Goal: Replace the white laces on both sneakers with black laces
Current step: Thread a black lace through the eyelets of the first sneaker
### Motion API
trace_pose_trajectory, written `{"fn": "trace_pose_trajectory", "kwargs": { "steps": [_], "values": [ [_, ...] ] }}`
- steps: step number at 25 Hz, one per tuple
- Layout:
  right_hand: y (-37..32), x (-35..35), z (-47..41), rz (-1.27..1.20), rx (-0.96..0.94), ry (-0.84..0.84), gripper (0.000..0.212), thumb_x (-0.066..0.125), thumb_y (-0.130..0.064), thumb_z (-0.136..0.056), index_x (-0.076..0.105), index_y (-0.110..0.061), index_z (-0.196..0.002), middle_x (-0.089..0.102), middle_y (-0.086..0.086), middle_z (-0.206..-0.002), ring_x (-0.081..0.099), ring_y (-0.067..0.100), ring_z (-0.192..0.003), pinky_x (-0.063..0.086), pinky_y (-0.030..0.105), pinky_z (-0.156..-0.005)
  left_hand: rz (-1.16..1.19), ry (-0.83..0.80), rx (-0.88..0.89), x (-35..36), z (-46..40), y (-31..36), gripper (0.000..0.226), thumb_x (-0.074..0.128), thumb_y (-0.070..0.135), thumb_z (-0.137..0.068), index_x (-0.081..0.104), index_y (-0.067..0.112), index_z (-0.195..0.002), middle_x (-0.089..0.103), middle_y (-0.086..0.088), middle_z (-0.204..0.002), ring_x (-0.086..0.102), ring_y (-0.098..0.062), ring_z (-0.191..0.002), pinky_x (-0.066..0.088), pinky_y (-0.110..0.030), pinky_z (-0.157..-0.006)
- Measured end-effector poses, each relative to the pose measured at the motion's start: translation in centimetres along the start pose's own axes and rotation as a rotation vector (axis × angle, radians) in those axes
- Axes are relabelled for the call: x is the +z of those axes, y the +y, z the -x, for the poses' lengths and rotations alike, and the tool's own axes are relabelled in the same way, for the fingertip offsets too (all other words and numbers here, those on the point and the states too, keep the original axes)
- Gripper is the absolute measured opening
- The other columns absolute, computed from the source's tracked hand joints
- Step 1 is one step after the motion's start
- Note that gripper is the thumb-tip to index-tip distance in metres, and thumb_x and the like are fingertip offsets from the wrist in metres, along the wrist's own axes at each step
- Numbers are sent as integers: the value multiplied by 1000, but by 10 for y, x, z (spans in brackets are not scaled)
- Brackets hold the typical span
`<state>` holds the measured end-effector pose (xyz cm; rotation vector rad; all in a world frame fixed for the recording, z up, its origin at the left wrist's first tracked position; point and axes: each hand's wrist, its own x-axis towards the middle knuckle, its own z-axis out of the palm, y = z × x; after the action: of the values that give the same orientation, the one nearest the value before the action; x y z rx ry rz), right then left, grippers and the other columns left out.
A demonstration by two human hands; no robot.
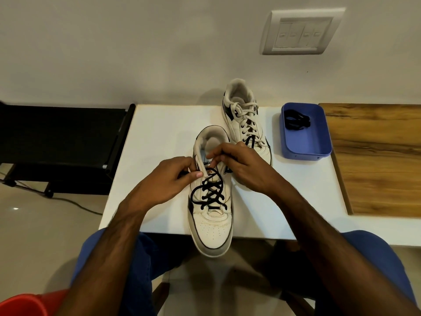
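Sneakers stand on a white table (159,124), and I go from left to right; at the far left a black stand (61,142) is on the floor beside the table, and a red thing (22,304) shows in the bottom left corner; the left hand (168,181) is at the left side of the near sneaker (210,226), with fingers curled, and thumb and finger pinch an end of the black lace (210,192) beside the top eyelets; this sneaker lies in the middle of the table with its toe toward the person and over the near edge; the black lace is crossed through its eyelets, loose on the left side; the right hand (241,165) is at the tongue and right collar of the same sneaker, fingers curled, and it pinches the other end of the lace; behind it, near the wall, the far sneaker (245,119) has a white lace (247,110) in the upper eyelets and some black lace low down; to the right a blue tray (305,147) holds a bundled spare lace (297,122); just beside the tray a wood board (378,160) lies at the right end; on the wall above is a switch plate (300,30).
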<state>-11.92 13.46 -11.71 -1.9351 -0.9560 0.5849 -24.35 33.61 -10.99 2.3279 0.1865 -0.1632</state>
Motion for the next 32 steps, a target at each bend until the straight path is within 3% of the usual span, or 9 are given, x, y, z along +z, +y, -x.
{"fn": "trace_pose_trajectory", "kwargs": {
  "steps": [2, 8, 12, 16, 19, 23, 25, 29, 32],
  "values": [
    [-1, 1, 1, 14, 1, 3, 30, 42, -20, -107, 67, -31, -117, 73, -20, -96, 55, 20, -104, 40, 29, -91, 25, 7, 46, 0, -2, -1, 16, 64, 24, -99, 67, 21, -83, 55, 6, -80, 54, -8, -75, 38, -23, -70],
    [-2, 1, 1, 16, 15, 4, 29, 42, -18, -107, 68, -28, -116, 74, -19, -95, 54, 18, -105, 39, 24, -92, 885, 237, 144, -15, 2, 13, 26, 54, 11, -88, 61, 22, -66, 62, -3, -90, 54, -20, -70, 44, -28, -63],
    [-8, 2, 2, 30, 35, -4, 30, 41, -18, -108, 68, -27, -117, 74, -17, -96, 46, 11, -99, 35, 11, -80, 523, 135, -29, -6, 2, 10, 22, 61, 28, -98, 54, 12, -84, 56, -8, -64, 47, -15, -57, 40, -28, -59],
    [-8, 2, 3, 38, 28, 9, 29, 41, -18, -108, 67, -27, -117, 73, -18, -96, 46, 13, -99, 36, 18, -83, 60, 8, -17, 0, 0, -1, 15, 66, 35, -96, 53, 28, -95, 50, 8, -64, 41, -9, -58, 35, -22, -58],
    [-10, 4, 3, 48, 32, 5, 29, 41, -15, -107, 67, -25, -117, 73, -19, -96, 44, 13, -97, 37, 23, -84, -63, 75, 77, -2, -3, -7, 13, 66, 25, -98, 56, 19, -90, 50, 6, -71, 45, -11, -67, 36, -27, -63],
    [-11, 3, 4, 44, 44, 9, 30, 41, -16, -107, 67, -26, -117, 69, -19, -96, 44, 15, -99, 39, 26, -85, -54, 68, 121, -2, -2, -3, 25, 66, 24, -97, 57, 40, -81, 47, 4, -78, 50, -10, -73, 37, -23, -65],
    [-11, 5, 4, 31, 47, 5, 30, 41, -15, -107, 67, -27, -115, 72, -17, -95, 45, 15, -99, 38, 25, -83, 89, 81, 107, -3, -1, 1, 28, 65, 14, -96, 63, 35, -79, 51, 3, -84, 54, -12, -78, 40, -21, -69],
    [-10, 5, 3, 25, 53, 6, 28, 42, -17, -107, 67, -26, -114, 73, -17, -94, 44, 10, -97, 36, 22, -81, 918, 332, 160, -19, 0, 6, 30, 48, 1, -81, 68, 23, -75, 55, 2, -90, 56, -18, -80, 46, -27, -68],
    [-11, 5, 3, 28, 53, 2, 28, 41, -17, -107, 68, -25, -114, 74, -16, -94, 42, 6, -94, 33, 21, -79, 986, 315, 165, -26, 4, 8, 26, 48, 10, -82, 64, 25, -68, 62, -5, -78, 54, -21, -67, 45, -27, -60]
  ]
}}
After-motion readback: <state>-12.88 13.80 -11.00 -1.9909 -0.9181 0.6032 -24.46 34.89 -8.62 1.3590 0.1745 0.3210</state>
